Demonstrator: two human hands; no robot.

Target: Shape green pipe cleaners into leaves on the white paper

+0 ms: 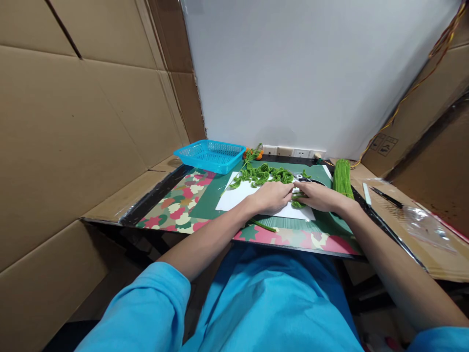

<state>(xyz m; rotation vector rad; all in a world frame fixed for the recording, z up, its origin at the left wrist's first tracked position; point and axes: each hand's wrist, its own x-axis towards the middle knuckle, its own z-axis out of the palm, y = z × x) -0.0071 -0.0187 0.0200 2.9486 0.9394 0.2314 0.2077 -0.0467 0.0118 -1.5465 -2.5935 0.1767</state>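
My left hand (271, 197) and my right hand (314, 193) meet over a sheet of white paper (234, 202). The fingers of both are closed at a green pipe cleaner (298, 205), whose bent loop shows below the right fingers; the fingertips partly hide it. Just behind the hands lies a pile of curled green pipe-cleaner leaves (262, 173). A pair of scissors (299, 177) is partly covered beyond my right hand. One more green stem (263, 225) sticks out under my left forearm.
A blue plastic basket (210, 155) stands at the back left, beside orange pipe-cleaner flowers (258, 154). On the right are a bundle of green pipe cleaners (342, 177), a black pen-like tool (386, 196) and a clear plastic bag (427, 225). Cardboard walls (91, 122) flank the table.
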